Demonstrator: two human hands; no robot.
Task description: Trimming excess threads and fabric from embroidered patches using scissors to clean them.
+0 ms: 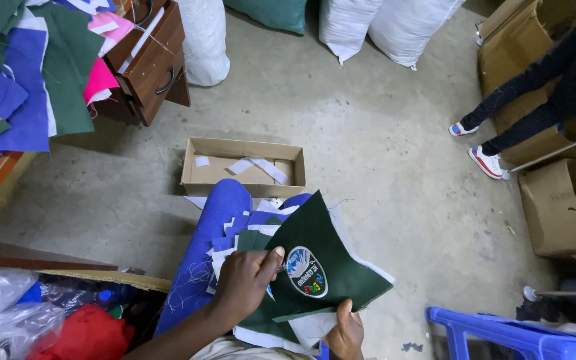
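A dark green fabric piece [325, 250] with an oval embroidered badge [307, 271] lies on top of a stack of blue, green and white fabric pieces [248, 233] on my lap. My left hand [245, 283] pinches the green piece's left edge next to the badge, thumb on top. My right hand [347, 330] holds the piece's lower edge from beneath, thumb pointing up. My legs wear blue trousers [211, 227].
An open cardboard box [243, 167] with white paper strips sits on the concrete floor ahead. Piled fabric [28, 67] covers a table at left beside a wooden drawer unit [151, 57]. Sacks stand at the back. Another person's legs [521, 100] are at right near cardboard boxes. A blue plastic chair [501, 333] is at lower right.
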